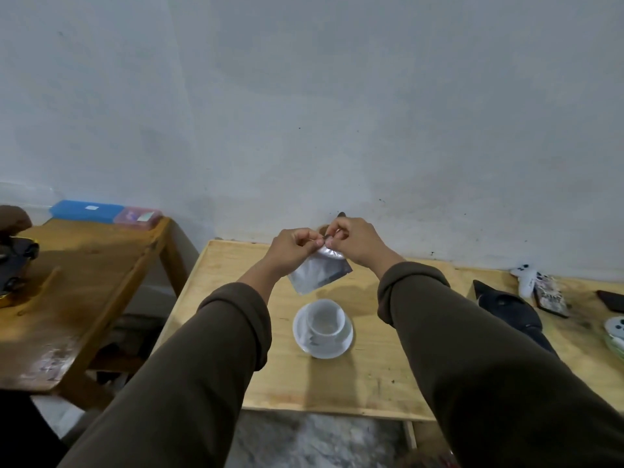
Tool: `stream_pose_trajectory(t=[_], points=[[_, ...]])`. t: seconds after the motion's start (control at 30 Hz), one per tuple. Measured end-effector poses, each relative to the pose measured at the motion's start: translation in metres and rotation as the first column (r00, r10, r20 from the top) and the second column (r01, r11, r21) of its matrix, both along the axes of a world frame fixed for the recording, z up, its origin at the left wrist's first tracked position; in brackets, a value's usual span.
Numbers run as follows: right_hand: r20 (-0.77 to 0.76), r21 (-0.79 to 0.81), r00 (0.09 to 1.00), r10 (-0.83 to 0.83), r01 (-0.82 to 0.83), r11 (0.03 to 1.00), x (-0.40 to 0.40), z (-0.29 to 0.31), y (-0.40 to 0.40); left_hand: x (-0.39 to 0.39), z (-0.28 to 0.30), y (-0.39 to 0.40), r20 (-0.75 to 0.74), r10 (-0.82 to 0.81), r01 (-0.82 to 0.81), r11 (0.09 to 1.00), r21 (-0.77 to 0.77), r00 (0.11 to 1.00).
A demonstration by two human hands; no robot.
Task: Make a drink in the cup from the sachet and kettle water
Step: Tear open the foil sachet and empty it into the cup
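A silver foil sachet (319, 272) hangs in the air above the table, held at its top edge by both hands. My left hand (293, 248) pinches the top left corner and my right hand (354, 241) pinches the top right, fingertips almost touching. Below the sachet a white cup (325, 320) stands upright on a white saucer (305, 342) on the light wooden table (364, 373). The cup looks empty. No kettle is in view. Both arms wear brown sleeves.
A dark object (510, 309) lies at the table's right, with a white game controller (526, 278), a patterned flat item (550, 298) and a dark phone (613, 300) beyond it. A second wooden table (84, 282) at left carries a blue box (87, 211) and a pink box (136, 217).
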State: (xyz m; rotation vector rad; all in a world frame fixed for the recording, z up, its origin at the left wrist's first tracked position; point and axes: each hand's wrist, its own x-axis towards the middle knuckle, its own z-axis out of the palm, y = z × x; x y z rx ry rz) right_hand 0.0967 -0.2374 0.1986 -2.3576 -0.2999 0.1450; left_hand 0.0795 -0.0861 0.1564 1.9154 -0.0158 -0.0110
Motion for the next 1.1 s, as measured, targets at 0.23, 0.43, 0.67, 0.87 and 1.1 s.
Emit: stream_pose_trajectory(t=[0.23, 0.43, 0.67, 0.87, 1.1], points=[[0.048, 0.135, 0.998, -0.030, 0.023, 0.991, 0.005, -0.002, -0.018, 0.009, 0.001, -0.025, -0.003, 0.036, -0.036, 0.999, 0.025, 0.999], [0.112, 0.074, 0.990, -0.087, 0.079, 0.994, 0.015, -0.008, -0.022, 0.016, 0.003, -0.042, -0.038, 0.071, -0.068, 0.995, 0.068, 0.997], [0.205, 0.046, 0.976, -0.073, 0.064, 0.997, 0.017, -0.011, -0.024, 0.026, 0.008, -0.054, -0.141, 0.139, -0.136, 0.990, 0.029, 0.980], [0.120, 0.069, 0.992, -0.031, 0.023, 0.997, 0.012, -0.005, -0.038, 0.033, 0.008, -0.061, -0.203, 0.226, -0.230, 0.973, 0.002, 0.953], [0.011, 0.129, 1.000, -0.004, 0.003, 0.992, -0.004, -0.002, -0.053, 0.036, 0.003, -0.061, -0.239, 0.273, -0.287, 0.957, -0.028, 0.932]])
